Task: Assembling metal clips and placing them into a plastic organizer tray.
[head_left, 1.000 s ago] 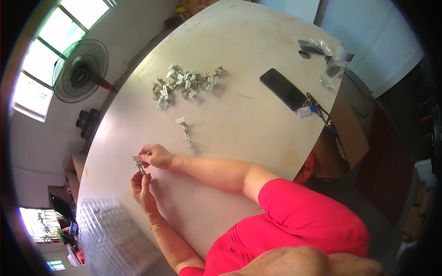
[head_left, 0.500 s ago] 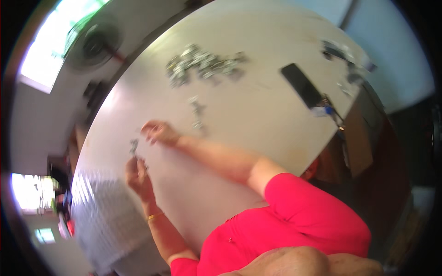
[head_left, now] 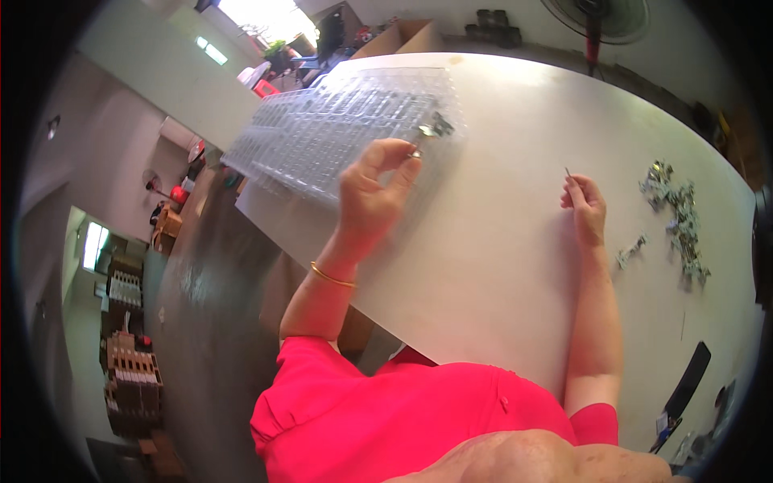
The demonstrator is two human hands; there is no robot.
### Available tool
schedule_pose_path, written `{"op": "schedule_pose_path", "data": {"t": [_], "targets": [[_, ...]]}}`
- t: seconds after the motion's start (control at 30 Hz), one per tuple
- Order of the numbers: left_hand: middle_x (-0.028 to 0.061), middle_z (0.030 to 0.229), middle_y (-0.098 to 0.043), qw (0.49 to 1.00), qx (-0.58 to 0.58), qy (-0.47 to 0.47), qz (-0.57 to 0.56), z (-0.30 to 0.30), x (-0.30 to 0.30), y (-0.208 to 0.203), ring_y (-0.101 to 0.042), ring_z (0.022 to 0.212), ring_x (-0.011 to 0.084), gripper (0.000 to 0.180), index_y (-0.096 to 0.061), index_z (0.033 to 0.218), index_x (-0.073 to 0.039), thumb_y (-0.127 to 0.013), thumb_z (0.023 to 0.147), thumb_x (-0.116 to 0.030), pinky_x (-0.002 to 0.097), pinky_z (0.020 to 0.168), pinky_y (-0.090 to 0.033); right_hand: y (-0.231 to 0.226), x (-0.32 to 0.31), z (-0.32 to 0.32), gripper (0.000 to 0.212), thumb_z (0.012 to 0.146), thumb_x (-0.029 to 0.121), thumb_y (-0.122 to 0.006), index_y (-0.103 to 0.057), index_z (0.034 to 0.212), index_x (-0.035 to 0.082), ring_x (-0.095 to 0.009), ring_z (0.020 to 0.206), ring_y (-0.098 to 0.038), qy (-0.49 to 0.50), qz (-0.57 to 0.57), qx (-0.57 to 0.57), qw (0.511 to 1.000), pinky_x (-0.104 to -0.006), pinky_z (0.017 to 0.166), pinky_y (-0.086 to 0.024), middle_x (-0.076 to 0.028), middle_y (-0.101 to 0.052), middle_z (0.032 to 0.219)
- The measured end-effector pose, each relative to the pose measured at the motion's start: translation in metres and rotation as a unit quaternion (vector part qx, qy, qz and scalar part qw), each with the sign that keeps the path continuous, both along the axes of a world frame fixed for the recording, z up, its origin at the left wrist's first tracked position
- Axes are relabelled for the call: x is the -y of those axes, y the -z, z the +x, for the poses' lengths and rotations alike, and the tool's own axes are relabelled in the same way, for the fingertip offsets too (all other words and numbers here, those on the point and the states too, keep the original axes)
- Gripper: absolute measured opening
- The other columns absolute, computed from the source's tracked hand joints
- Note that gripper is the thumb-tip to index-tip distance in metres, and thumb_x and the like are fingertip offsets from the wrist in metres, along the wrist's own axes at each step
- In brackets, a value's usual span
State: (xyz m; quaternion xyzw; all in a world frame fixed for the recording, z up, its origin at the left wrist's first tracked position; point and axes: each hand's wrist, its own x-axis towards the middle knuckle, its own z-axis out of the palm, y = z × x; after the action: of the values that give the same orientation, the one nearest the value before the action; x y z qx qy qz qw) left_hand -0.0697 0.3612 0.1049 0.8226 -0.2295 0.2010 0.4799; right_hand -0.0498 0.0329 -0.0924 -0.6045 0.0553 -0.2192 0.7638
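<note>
My left hand (head_left: 374, 189) is raised over a stack of clear plastic trays (head_left: 322, 121) at the left of the table. Thumb and forefinger pinch a small silvery metal part (head_left: 437, 125), perhaps hinge-like, its far end sticking out past the fingertips. Farther right, my right hand (head_left: 588, 211) is closed low over the tabletop. A short thin dark piece (head_left: 567, 171) pokes up from its fingertips; its kind cannot be made out. Beyond that hand lies a heap of similar metal parts (head_left: 683, 221), with a few loose metal parts (head_left: 633, 250) nearer.
The pale table (head_left: 483, 274) spreads between my arms. Near its right edge lie a black phone (head_left: 686, 377) and small items. Past the far edge stand a fan (head_left: 593, 24) and an open cardboard box (head_left: 407, 36). Stacked boxes (head_left: 133, 374) stand at the left.
My view has swung left, bringing the trays fully into sight. My hands have moved apart; the left one has carried the metal part over to the trays.
</note>
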Motion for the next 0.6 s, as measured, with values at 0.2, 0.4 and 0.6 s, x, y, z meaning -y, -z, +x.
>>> {"op": "schedule_pose_path", "data": {"t": [0.2,0.4,0.6], "targets": [[0.0054,0.093,-0.070,0.993,0.020,-0.103,-0.054,0.040,-0.092,-0.038,-0.066,0.086,0.0095,0.013,-0.065,0.104,0.002,-0.067,0.093,-0.005,0.0215,0.080,-0.052,-0.001,0.003,-0.004,0.012,0.097,0.015,-0.063,-0.067,0.102,0.005,-0.008,0.070,-0.057,0.001,-0.026,-0.010,1.000,-0.0240,0.062,-0.050,0.000,-0.061,0.083],[0.0053,0.078,-0.072,0.968,0.046,-0.245,0.024,0.103,-0.191,-0.050,-0.066,0.071,0.0107,0.015,-0.070,0.094,0.001,-0.069,0.088,-0.013,0.0266,0.067,-0.052,-0.001,0.007,-0.007,0.011,0.098,0.015,-0.061,-0.067,0.102,0.006,-0.007,0.071,-0.056,-0.005,-0.043,-0.013,0.999,-0.0233,0.064,-0.049,0.001,-0.060,0.083],[0.0140,0.076,-0.072,0.920,0.062,-0.333,0.196,0.149,-0.242,-0.032,-0.071,0.071,0.0243,0.018,-0.073,0.088,-0.002,-0.072,0.081,-0.019,0.0350,0.067,-0.054,0.004,0.009,-0.009,0.011,0.099,0.014,-0.060,-0.066,0.103,0.006,-0.007,0.072,-0.056,-0.016,-0.052,-0.018,0.998,-0.0227,0.063,-0.049,0.001,-0.060,0.084]]}}
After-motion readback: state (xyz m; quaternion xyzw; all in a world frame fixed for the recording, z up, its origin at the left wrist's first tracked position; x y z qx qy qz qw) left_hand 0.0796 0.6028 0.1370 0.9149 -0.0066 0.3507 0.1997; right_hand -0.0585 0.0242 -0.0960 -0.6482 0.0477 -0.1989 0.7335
